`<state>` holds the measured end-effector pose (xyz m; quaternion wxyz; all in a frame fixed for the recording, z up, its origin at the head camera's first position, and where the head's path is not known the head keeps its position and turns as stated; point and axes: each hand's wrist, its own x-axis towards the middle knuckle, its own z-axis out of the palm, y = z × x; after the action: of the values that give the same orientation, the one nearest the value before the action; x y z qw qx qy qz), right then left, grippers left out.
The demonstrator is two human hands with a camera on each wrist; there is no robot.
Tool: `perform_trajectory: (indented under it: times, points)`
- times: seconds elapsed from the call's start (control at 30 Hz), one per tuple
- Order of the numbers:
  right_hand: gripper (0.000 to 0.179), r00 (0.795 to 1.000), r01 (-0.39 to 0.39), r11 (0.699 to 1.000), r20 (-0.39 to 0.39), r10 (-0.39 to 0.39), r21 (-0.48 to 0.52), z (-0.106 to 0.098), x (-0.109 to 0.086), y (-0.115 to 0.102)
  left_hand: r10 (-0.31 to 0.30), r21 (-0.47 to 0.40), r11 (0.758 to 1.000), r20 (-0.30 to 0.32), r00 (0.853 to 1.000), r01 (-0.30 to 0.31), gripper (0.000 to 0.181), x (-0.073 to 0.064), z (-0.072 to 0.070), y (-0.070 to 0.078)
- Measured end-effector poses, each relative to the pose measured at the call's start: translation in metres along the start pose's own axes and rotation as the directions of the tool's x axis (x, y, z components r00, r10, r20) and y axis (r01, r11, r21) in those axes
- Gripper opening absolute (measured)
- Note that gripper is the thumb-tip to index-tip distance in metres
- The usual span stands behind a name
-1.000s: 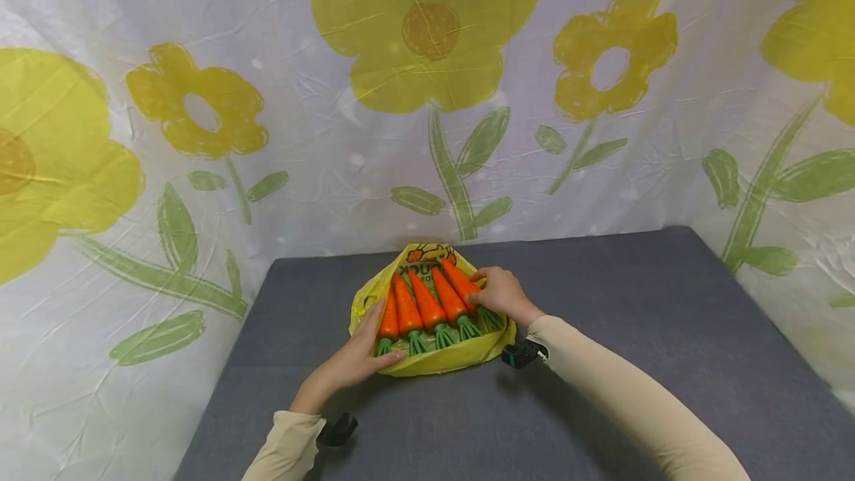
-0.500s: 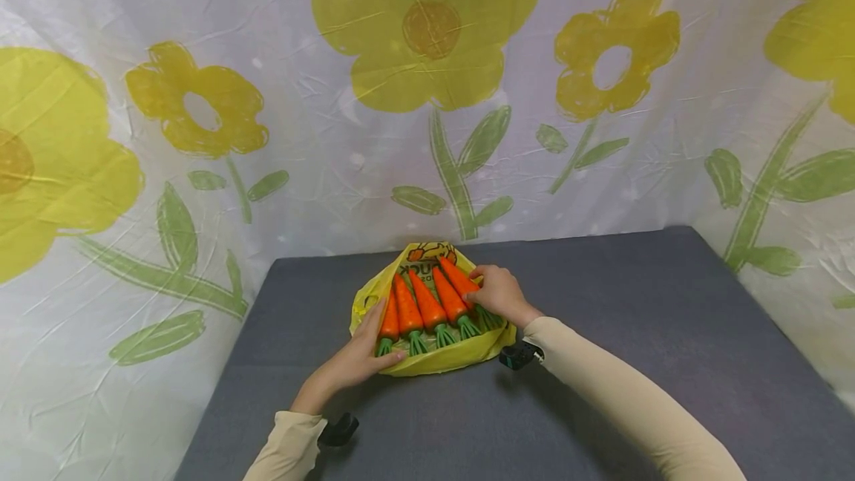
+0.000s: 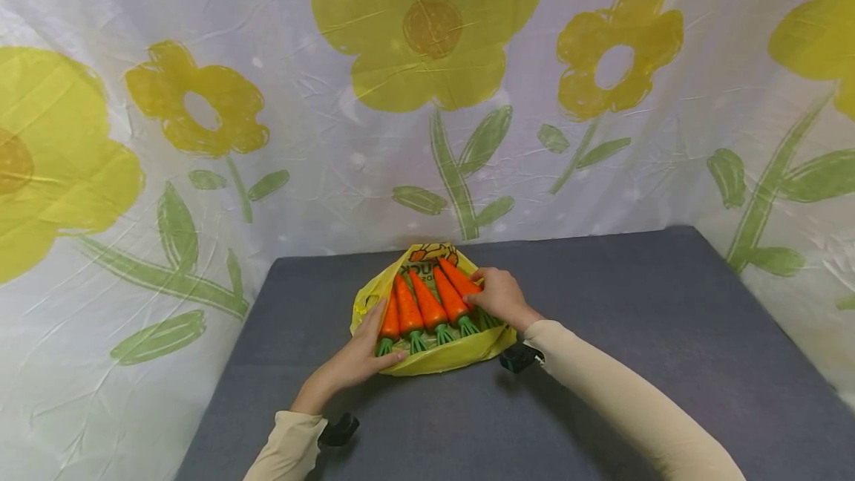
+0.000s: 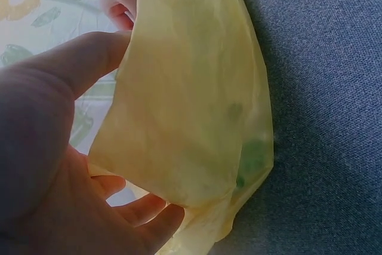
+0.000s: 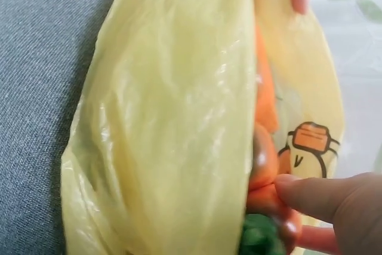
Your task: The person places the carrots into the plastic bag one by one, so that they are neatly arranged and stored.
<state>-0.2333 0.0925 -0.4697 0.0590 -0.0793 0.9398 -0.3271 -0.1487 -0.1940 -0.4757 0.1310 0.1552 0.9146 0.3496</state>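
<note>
Carrots with green tops lie side by side in a yellow plastic bag (image 3: 444, 361), their tips pointing away from me. My left hand (image 3: 361, 351) holds the bag's left side, with the thumb at the front rim; the left wrist view shows curled fingers (image 4: 156, 222) against the plastic. At the bag's right side, my right hand (image 3: 502, 295) grips the rightmost carrot (image 3: 459, 278) near its thick end. The right wrist view has the thumb on an orange carrot (image 5: 277, 204) just above a green top (image 5: 261, 234). The bag's front wall hides part of the carrots there.
The bag lies on a dark grey cloth-covered table (image 3: 621, 318). Behind it hangs a white curtain (image 3: 320, 169) printed with yellow flowers, which also covers both sides. Black wrist cameras (image 3: 339, 430) sit at the cuffs of both beige sleeves (image 3: 621, 392).
My right hand shifts very slightly with its grip on the rightmost carrot, whose green top is now more covered. My left hand and the bag stay in place.
</note>
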Motion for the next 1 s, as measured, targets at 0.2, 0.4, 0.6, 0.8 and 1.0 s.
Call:
perform_trajectory:
  times: [0.2, 0.4, 0.6, 0.8, 1.0]
  points:
    - [0.043, 0.999, -0.003, 0.998, 0.033, 0.001, 0.057, -0.009, -0.006, 0.005, 0.005, 0.001, 1.000, -0.012, 1.000, -0.005, 0.105, 0.001, 0.000, -0.002]
    - [0.038, 0.999, -0.002, 0.997, 0.040, -0.001, 0.071, -0.010, -0.009, 0.009, -0.017, -0.004, 1.000, 0.005, 1.000, 0.017, 0.105, 0.001, 0.000, -0.001]
    - [0.037, 1.000, 0.005, 0.997, 0.016, -0.006, 0.079, -0.006, -0.009, 0.010, -0.030, -0.007, 1.000, 0.009, 0.999, 0.030, 0.105, 0.001, 0.000, -0.001]
    - [0.037, 1.000, 0.016, 0.997, -0.004, -0.016, 0.072, -0.002, -0.008, 0.013, -0.028, -0.002, 1.000, 0.004, 1.000, 0.028, 0.104, 0.000, -0.001, 0.000]
    - [0.039, 1.000, 0.005, 0.996, -0.006, -0.004, 0.093, -0.002, -0.012, 0.018, -0.024, -0.001, 1.000, 0.004, 1.000, 0.024, 0.105, -0.001, 0.000, -0.001]
